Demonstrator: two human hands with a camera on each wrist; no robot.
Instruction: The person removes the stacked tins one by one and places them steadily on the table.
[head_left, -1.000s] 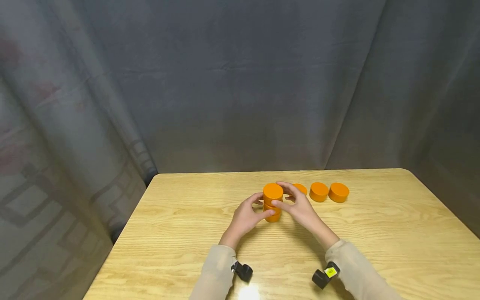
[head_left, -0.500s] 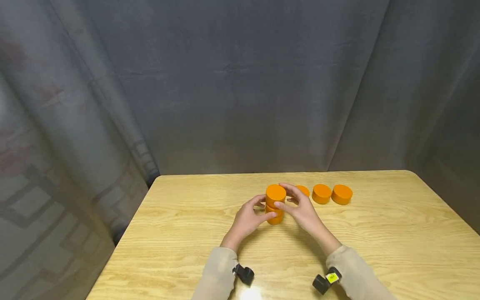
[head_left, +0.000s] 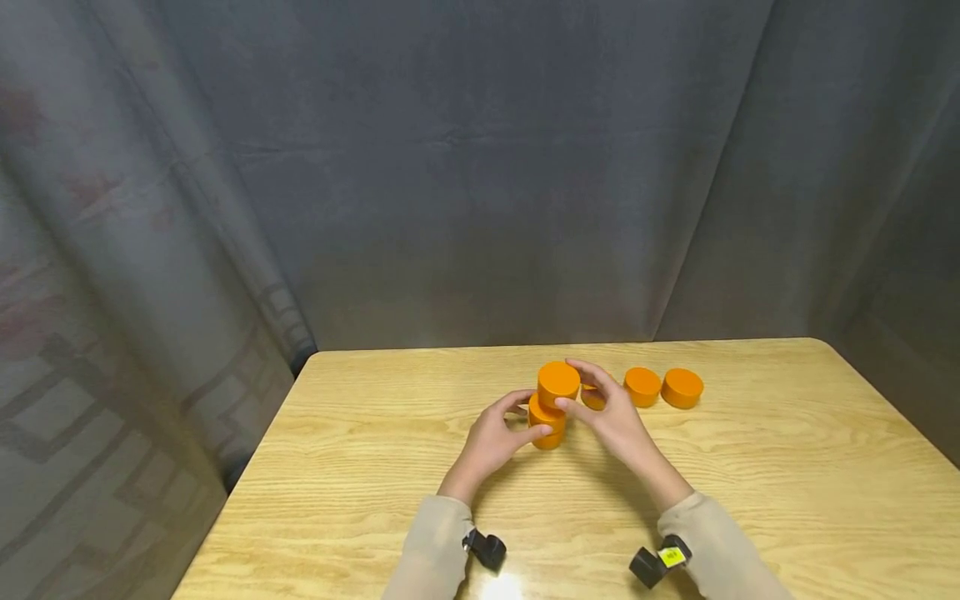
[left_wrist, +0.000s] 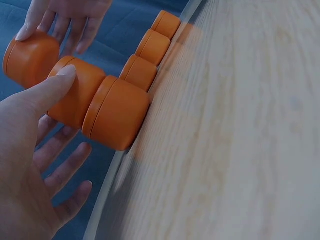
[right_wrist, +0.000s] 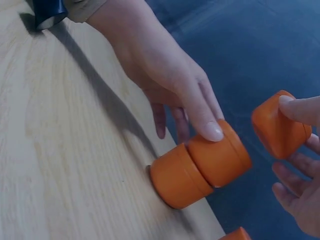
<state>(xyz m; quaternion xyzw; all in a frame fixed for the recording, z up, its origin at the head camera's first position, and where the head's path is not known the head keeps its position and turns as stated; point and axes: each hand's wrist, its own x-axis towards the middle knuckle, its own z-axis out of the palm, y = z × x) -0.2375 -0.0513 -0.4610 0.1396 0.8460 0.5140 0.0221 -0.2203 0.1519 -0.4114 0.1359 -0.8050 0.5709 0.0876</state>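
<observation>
Two orange lidded jars stand stacked on the table, the lower jar [head_left: 550, 442] under the upper jar [right_wrist: 223, 159]. My left hand [head_left: 491, 437] grips the upper one, thumb on the near side and index finger behind. In the left wrist view its other fingers spread out beside the stack. Up and to the right, my right hand [head_left: 621, 421] holds a third orange jar [head_left: 558, 383] between thumb and fingers. Both wrist views show a gap between this held jar [left_wrist: 34, 60] and the stack.
Three more orange jars stand in a row to the right of the stack: one partly hidden jar [head_left: 592, 399] behind my right hand, a middle jar [head_left: 642, 387] and an end jar [head_left: 682, 389]. A grey curtain [head_left: 480, 183] hangs behind the wooden table [head_left: 360, 467].
My right hand has raised the top jar off the stack and shifted it slightly right. My left hand keeps its grip on the jar below.
</observation>
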